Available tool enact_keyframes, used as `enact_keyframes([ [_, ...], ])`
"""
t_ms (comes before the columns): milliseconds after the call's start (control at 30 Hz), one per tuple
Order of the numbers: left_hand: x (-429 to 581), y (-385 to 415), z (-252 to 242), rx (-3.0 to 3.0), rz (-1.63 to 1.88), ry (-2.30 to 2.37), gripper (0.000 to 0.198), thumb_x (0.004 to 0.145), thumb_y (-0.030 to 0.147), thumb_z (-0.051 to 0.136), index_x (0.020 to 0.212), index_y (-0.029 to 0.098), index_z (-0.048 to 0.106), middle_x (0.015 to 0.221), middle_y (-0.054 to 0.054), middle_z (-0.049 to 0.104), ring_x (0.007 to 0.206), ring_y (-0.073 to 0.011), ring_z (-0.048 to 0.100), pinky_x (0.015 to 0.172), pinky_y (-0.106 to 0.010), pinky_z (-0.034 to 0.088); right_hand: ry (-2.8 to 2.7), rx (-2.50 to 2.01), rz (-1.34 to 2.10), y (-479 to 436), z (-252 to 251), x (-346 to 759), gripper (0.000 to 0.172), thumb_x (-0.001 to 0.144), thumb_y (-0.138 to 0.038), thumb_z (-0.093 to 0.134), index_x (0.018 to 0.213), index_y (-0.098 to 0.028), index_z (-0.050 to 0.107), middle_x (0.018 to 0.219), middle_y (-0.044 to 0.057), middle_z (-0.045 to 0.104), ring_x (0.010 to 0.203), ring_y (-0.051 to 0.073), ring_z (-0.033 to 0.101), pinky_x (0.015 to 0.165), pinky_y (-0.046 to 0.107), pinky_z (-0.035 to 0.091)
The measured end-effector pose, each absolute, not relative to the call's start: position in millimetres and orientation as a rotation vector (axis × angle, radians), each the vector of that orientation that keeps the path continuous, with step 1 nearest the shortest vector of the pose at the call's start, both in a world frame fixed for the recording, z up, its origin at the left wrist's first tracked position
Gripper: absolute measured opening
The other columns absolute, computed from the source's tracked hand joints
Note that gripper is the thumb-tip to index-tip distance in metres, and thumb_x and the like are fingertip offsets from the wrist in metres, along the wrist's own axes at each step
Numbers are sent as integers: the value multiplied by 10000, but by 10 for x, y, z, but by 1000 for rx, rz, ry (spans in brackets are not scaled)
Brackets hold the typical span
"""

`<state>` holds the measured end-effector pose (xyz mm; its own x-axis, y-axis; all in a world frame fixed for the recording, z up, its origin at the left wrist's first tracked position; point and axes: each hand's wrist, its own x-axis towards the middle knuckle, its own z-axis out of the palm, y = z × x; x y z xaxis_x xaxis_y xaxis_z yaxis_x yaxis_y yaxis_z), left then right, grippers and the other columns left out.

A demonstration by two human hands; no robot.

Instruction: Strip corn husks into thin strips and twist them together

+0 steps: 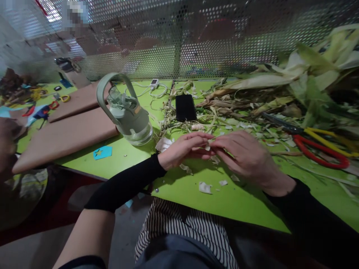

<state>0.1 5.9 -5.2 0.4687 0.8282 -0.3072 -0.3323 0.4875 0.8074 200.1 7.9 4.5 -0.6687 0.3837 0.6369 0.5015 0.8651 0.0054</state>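
Note:
My left hand (185, 149) and my right hand (244, 155) meet over the green table (230, 198), fingertips together. Both pinch a small pale strip of corn husk (209, 145) between them. Torn pale husk scraps (204, 187) lie on the table just below my hands. Black sleeves cover both forearms.
A tipped pale-green water bottle (127, 110) lies left of my hands, a black phone (185, 107) behind them. Red and yellow scissors (322, 147) rest at the right beside a heap of corn husks (305, 74). Brown boards (67, 134) and a perforated metal screen (179, 37) lie further back.

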Motion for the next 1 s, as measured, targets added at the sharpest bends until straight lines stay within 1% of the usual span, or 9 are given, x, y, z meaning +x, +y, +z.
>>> enact_keyframes([
  [67,0,62,-36,727,805,785,75,939,182,658,985,144,702,871,-19,737,737,-102,702,907,-339,581,-2433,-630,-237,77,57,2004,160,976,-173,602,1048,-290,682,980,47,787,868,255,724,747,446,584],
  [133,7,62,-34,704,791,801,54,935,172,670,905,132,692,831,-7,721,696,-81,682,870,-302,578,-2459,-610,-247,71,64,2002,131,974,-192,614,1035,-281,688,991,54,786,874,253,720,757,442,589],
  [267,32,59,-56,652,744,799,166,955,161,644,806,109,696,789,-26,723,703,-73,685,855,-262,572,-2453,-588,-243,75,52,2000,115,957,-199,640,1023,-273,698,950,58,781,853,257,707,741,439,580],
  [433,52,60,-80,624,707,783,243,983,153,605,771,105,714,793,-48,746,719,-68,687,890,-261,574,-2473,-611,-273,86,29,2014,108,966,-214,640,1007,-288,707,951,52,781,859,259,705,742,445,577],
  [567,60,44,-52,618,700,768,259,990,154,597,775,93,729,797,-52,755,701,-53,669,909,-240,568,-2437,-584,-384,90,19,2019,130,970,-192,634,993,-298,706,928,45,771,800,242,676,683,407,552],
  [633,61,33,-30,609,698,764,270,998,155,582,794,84,743,820,-66,765,709,-51,665,936,-236,556,-2384,-547,-372,96,11,2014,129,949,-179,664,995,-294,704,917,45,768,794,238,671,670,395,540],
  [733,61,27,-21,614,690,774,263,995,149,577,810,74,748,847,-83,769,730,-59,670,996,-266,535,-2327,-604,-239,98,3,1997,106,934,-192,687,965,-293,699,871,33,761,780,238,684,671,397,540],
  [867,74,41,-80,718,822,805,114,908,194,719,843,109,680,779,-21,737,718,-72,680,959,-316,545,-2208,-848,36,82,7,1965,53,949,-256,670,900,-275,666,787,12,730,667,213,680,576,364,530],
  [1000,99,30,-138,849,965,817,196,854,204,775,899,151,591,724,29,708,721,-81,693,884,-295,542,-2079,-961,267,62,20,1946,89,967,-300,662,886,-268,643,753,-9,723,597,180,670,488,311,497],
])
